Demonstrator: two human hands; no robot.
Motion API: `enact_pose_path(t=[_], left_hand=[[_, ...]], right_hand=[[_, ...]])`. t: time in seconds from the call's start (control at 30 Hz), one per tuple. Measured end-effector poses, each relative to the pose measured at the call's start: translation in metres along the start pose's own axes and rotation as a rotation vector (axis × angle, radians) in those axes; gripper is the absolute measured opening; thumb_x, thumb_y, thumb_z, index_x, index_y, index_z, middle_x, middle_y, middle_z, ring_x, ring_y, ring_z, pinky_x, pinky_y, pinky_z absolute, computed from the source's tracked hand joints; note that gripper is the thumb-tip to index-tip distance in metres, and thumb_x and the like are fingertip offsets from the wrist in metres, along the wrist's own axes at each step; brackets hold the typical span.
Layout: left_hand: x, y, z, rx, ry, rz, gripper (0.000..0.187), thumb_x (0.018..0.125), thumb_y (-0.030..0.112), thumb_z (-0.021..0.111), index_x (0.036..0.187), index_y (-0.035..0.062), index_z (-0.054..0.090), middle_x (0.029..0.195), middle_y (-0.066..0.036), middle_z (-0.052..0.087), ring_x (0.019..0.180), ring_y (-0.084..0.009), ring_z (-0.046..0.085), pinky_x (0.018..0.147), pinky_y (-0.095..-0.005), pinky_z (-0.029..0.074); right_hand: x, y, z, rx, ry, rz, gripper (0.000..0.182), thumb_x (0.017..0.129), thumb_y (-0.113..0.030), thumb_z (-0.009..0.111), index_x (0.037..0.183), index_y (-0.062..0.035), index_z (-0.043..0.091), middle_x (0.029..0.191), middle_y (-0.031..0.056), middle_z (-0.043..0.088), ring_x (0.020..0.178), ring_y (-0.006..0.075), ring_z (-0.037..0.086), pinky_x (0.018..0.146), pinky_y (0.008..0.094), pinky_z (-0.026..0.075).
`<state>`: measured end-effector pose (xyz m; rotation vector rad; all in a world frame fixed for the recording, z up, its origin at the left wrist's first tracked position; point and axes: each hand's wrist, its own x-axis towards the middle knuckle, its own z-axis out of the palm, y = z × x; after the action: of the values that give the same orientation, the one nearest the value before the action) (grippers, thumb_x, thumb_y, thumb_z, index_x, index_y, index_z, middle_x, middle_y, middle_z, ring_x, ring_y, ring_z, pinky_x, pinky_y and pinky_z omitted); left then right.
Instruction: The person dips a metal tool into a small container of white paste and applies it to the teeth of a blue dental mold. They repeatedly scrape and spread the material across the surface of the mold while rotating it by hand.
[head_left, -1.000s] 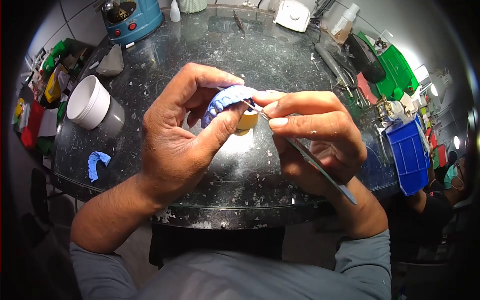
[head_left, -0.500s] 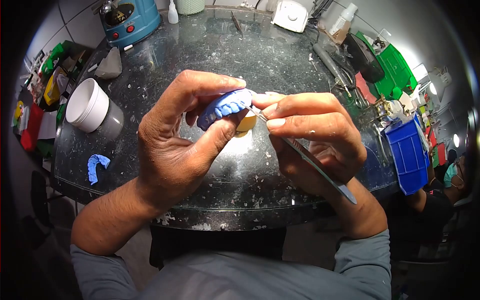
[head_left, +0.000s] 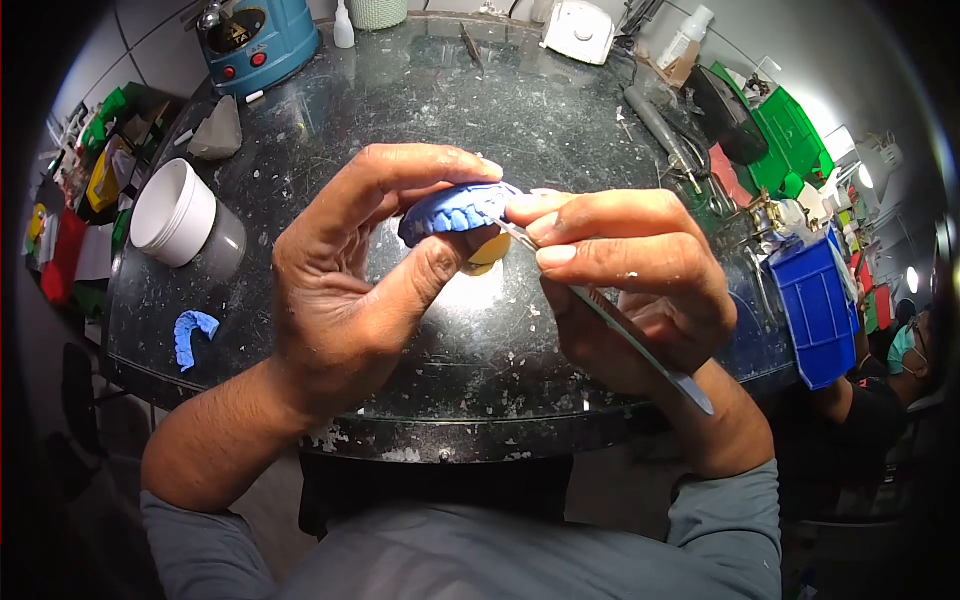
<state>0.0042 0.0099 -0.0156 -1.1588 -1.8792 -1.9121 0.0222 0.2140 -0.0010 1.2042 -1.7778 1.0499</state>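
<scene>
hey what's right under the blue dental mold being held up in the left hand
A yellow piece shows just beneath the blue dental mold, between the left hand thumb and the right hand fingers. Whether it is joined to the mold is hidden by the fingers. The dark worktop lies below.

The left hand (head_left: 350, 290) is pinching a blue tooth-shaped dental cast (head_left: 455, 212) between thumb and fingers above a dark speckled round worktable (head_left: 520, 100). The right hand (head_left: 630, 280) is pressing a thin flat metal blade tool (head_left: 610, 310) against the cast's edge. A second blue cast (head_left: 193, 335) is lying beside a white plastic tub (head_left: 175, 212).

Cup (head_left: 172, 210) left of hands, on table (head_left: 520, 90)
</scene>
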Motion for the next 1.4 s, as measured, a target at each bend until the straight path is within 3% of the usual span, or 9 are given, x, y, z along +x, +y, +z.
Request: enact_pose_path(t=[0.17, 0.43, 0.6, 0.73, 0.77, 1.1, 1.2, 1.3, 1.4], left_hand=[[0.005, 0.003, -0.003, -0.324, -0.040, -0.281, 0.036, 0.089, 0.020, 0.057, 0.117, -0.0015, 0.054, 0.114, -0.012, 0.060, 0.093, -0.0135, 0.058, 0.075, -0.0251, 0.045], [0.004, -0.002, -0.009, -0.487, -0.090, -0.302, 0.033, 0.085, 0.019, 0.054, 0.112, 0.0004, 0.055, 0.108, -0.012, 0.059, 0.091, -0.0139, 0.058, 0.073, -0.0268, 0.046], [0.004, 0.004, -0.002, -0.304, -0.062, -0.288, 0.034, 0.094, 0.023, 0.057, 0.118, -0.0006, 0.056, 0.095, -0.008, 0.060, 0.085, -0.0116, 0.057, 0.068, -0.0245, 0.044], [-0.001, 0.001, 0.004, -0.067, -0.008, -0.105, 0.034, 0.093, 0.015, 0.062, 0.121, -0.0030, 0.057, 0.113, -0.014, 0.064, 0.106, -0.0175, 0.060, 0.091, -0.0288, 0.048], [-0.001, 0.003, -0.001, -0.049, -0.063, -0.114, 0.033, 0.092, 0.007, 0.062, 0.122, -0.0047, 0.056, 0.121, -0.017, 0.063, 0.116, -0.0211, 0.058, 0.102, -0.0325, 0.044], [-0.004, 0.004, -0.001, 0.052, -0.022, -0.075, 0.032, 0.089, 0.003, 0.060, 0.120, -0.0071, 0.059, 0.125, -0.019, 0.061, 0.115, -0.0233, 0.060, 0.101, -0.0339, 0.046], [-0.003, 0.009, 0.000, -0.001, 0.027, -0.135, 0.031, 0.090, 0.007, 0.060, 0.118, -0.0070, 0.061, 0.116, -0.016, 0.064, 0.113, -0.0216, 0.060, 0.099, -0.0331, 0.046], [0.001, 0.011, -0.009, 0.271, -0.118, -0.155, 0.033, 0.092, 0.017, 0.059, 0.116, -0.0063, 0.060, 0.111, -0.013, 0.063, 0.108, -0.0192, 0.059, 0.097, -0.0320, 0.045], [-0.002, 0.000, -0.002, 0.177, -0.105, -0.010, 0.033, 0.095, 0.021, 0.054, 0.117, -0.0040, 0.053, 0.107, -0.012, 0.058, 0.105, -0.0176, 0.056, 0.095, -0.0310, 0.043]], right_hand=[[0.003, -0.004, -0.002, -0.070, 0.011, -0.015, 0.017, 0.085, 0.004, 0.068, 0.098, 0.0010, 0.058, 0.096, 0.0183, 0.060, 0.086, 0.0241, 0.069, 0.079, 0.0352, 0.061], [-0.004, -0.007, -0.005, -0.026, -0.029, 0.063, 0.019, 0.088, 0.004, 0.065, 0.103, -0.0009, 0.054, 0.099, 0.0175, 0.058, 0.094, 0.0255, 0.068, 0.077, 0.0341, 0.060], [0.000, -0.003, -0.002, -0.022, 0.003, 0.016, 0.020, 0.087, 0.004, 0.065, 0.102, -0.0015, 0.053, 0.099, 0.0174, 0.058, 0.092, 0.0283, 0.068, 0.082, 0.0388, 0.059], [0.003, -0.005, 0.001, -0.028, 0.034, -0.018, 0.021, 0.085, 0.005, 0.067, 0.100, -0.0012, 0.054, 0.098, 0.0174, 0.059, 0.091, 0.0302, 0.069, 0.082, 0.0400, 0.059], [0.002, -0.006, 0.001, -0.008, 0.029, -0.017, 0.021, 0.085, 0.006, 0.068, 0.099, -0.0010, 0.055, 0.097, 0.0173, 0.059, 0.091, 0.0304, 0.069, 0.082, 0.0399, 0.059], [-0.002, -0.005, 0.004, 0.026, -0.039, 0.012, 0.020, 0.082, 0.006, 0.070, 0.098, 0.0008, 0.059, 0.095, 0.0175, 0.061, 0.093, 0.0320, 0.069, 0.081, 0.0406, 0.060], [-0.001, -0.008, 0.003, 0.013, -0.044, 0.027, 0.020, 0.083, 0.006, 0.069, 0.098, 0.0011, 0.058, 0.095, 0.0179, 0.060, 0.093, 0.0325, 0.069, 0.082, 0.0424, 0.059], [-0.001, -0.006, 0.005, 0.031, -0.026, 0.017, 0.020, 0.083, 0.007, 0.068, 0.099, 0.0015, 0.057, 0.096, 0.0181, 0.059, 0.094, 0.0333, 0.068, 0.083, 0.0435, 0.059], [-0.003, -0.006, 0.005, 0.044, -0.026, 0.011, 0.020, 0.084, 0.008, 0.066, 0.100, 0.0019, 0.055, 0.097, 0.0181, 0.058, 0.094, 0.0339, 0.068, 0.083, 0.0440, 0.059]])
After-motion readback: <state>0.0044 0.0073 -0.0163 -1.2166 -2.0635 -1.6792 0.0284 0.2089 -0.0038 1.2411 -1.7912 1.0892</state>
